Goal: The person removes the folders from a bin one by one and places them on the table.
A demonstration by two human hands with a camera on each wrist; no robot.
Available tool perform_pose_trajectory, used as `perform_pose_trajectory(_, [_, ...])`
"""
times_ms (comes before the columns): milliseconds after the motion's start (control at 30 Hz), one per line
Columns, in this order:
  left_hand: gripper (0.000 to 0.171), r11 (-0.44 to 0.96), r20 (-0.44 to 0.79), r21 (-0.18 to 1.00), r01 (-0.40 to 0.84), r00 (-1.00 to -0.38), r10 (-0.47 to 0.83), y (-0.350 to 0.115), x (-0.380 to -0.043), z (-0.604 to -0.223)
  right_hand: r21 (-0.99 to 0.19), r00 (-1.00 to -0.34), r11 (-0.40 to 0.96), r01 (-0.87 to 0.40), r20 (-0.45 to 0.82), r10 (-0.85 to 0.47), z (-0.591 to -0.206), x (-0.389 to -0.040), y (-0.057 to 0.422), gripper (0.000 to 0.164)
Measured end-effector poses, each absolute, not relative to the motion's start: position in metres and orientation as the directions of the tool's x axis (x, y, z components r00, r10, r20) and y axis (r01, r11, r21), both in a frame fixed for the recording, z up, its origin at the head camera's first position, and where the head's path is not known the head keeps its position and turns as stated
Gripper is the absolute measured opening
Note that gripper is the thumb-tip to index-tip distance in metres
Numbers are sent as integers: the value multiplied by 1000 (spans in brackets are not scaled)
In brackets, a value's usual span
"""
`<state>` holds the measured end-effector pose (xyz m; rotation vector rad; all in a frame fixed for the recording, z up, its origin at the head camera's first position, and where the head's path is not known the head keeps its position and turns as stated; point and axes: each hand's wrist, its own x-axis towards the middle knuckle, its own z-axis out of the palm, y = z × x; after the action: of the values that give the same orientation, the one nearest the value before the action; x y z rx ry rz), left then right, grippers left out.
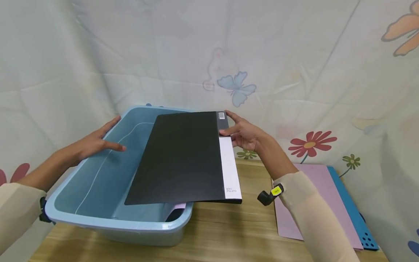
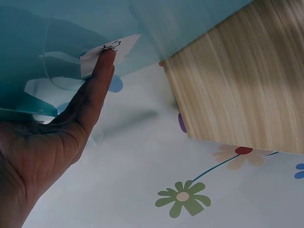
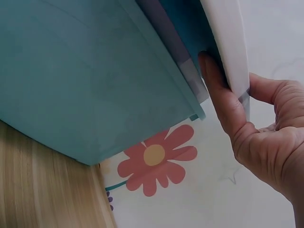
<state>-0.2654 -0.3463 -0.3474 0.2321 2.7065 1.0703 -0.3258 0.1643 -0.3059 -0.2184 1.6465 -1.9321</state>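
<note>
A black clip file [image 1: 183,160] with a white spine label is held flat and slightly tilted above a light-blue plastic tub [image 1: 131,234]. My right hand [image 1: 243,134] pinches its spine near the far end, thumb on top and fingers beneath; the right wrist view shows the hand [image 3: 266,137] on the spine's end. My left hand [image 1: 93,145] straddles the tub's left rim, thumb extended inside. In the left wrist view its straight fingers lie along the outer wall, over a white paper label [image 2: 102,54]. The file hides much of the tub's inside.
A pinkish-purple folder [image 1: 317,182] lies on the wooden table [image 1: 229,233] at right, over a blue folder [image 1: 347,203] with holes. A purple-and-black item [image 1: 178,206] shows inside the tub's near right corner. A flower-printed curtain [image 1: 183,62] hangs close behind.
</note>
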Motion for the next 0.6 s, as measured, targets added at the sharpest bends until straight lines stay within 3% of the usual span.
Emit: perform_pose_trajectory(600, [124, 751, -167, 658, 59, -961, 222, -347, -270, -343, -960, -852, -89, 265, -190, -488, -299, -311, 190, 103])
